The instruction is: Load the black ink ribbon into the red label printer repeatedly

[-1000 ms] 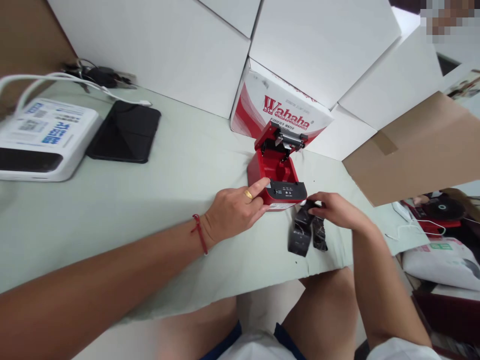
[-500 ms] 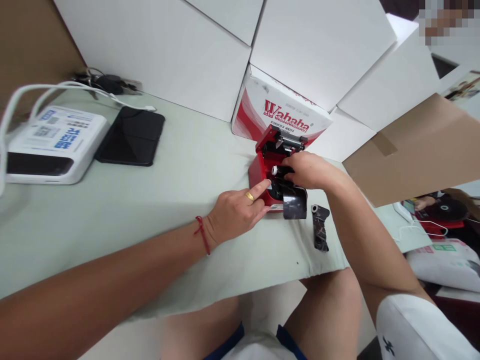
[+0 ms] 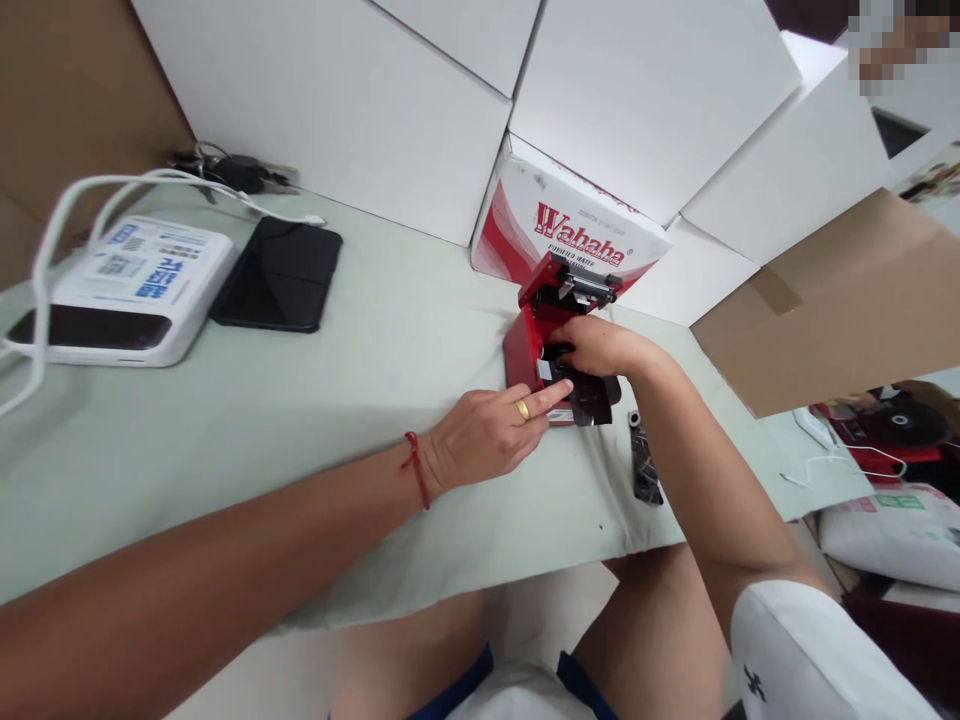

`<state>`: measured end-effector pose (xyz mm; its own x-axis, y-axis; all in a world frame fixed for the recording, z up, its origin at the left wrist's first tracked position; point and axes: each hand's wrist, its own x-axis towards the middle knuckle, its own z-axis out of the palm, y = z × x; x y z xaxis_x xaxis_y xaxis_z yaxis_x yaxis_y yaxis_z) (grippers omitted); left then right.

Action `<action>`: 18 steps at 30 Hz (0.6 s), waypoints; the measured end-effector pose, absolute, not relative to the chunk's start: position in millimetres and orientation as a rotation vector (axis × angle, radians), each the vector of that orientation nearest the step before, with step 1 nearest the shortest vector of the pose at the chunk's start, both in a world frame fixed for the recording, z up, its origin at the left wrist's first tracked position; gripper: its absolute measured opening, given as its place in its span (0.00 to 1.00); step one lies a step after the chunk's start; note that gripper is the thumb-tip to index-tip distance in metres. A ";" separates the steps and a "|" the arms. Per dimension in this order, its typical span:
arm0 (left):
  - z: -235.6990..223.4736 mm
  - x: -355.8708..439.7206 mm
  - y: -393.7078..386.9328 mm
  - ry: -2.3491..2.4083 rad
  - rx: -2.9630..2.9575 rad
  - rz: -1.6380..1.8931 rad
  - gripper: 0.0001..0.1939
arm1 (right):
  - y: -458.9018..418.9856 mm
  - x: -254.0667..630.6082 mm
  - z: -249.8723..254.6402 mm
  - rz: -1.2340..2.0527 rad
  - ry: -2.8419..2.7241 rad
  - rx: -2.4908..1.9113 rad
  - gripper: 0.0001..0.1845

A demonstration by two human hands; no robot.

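A small red printer (image 3: 519, 352) stands on the table with its lid up, a roller showing under the lid. My right hand (image 3: 600, 345) reaches down inside it, fingers closed around a roll of black film (image 3: 594, 408). The film's loose end hangs forward over the front panel. My left hand (image 3: 502, 425) grips the printer's front left corner, its index finger stretched across the top onto the black film. The fingertips of my right hand are partly hidden in the compartment. Beside the printer, below my right forearm, lies a crumpled black strip with a white core (image 3: 643, 460).
A Wahaha water carton (image 3: 555, 215) is behind the printer, against white boxes (image 3: 600, 90). Left are a black phone (image 3: 279, 275), a white device (image 3: 142, 285) with a cable, and keys (image 3: 240, 172). A cardboard box (image 3: 825, 300) sits at the right.
My right hand has lifted the black roll off the table and lowered it into the printer. My left index finger has slid rightward onto the film. The crumpled strip has stayed on the table.
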<state>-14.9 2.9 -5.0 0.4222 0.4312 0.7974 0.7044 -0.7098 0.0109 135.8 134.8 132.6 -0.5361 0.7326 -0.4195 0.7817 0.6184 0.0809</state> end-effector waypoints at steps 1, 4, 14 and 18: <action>-5.7 -15.2 3.2 -0.977 -2.377 -1.163 0.12 | 134.9 137.0 133.6 -0.164 2.424 1.194 0.21; -7.5 -16.0 4.0 -0.989 -2.423 -1.111 0.13 | 129.1 143.0 140.9 -0.207 2.517 1.217 0.20; -13.6 -13.4 6.4 -0.976 -2.428 -1.140 0.12 | 139.5 160.9 132.2 0.321 3.313 1.466 0.26; -11.6 -13.3 6.1 -0.966 -2.419 -1.115 0.13 | 139.8 172.7 119.2 0.085 3.301 1.474 0.33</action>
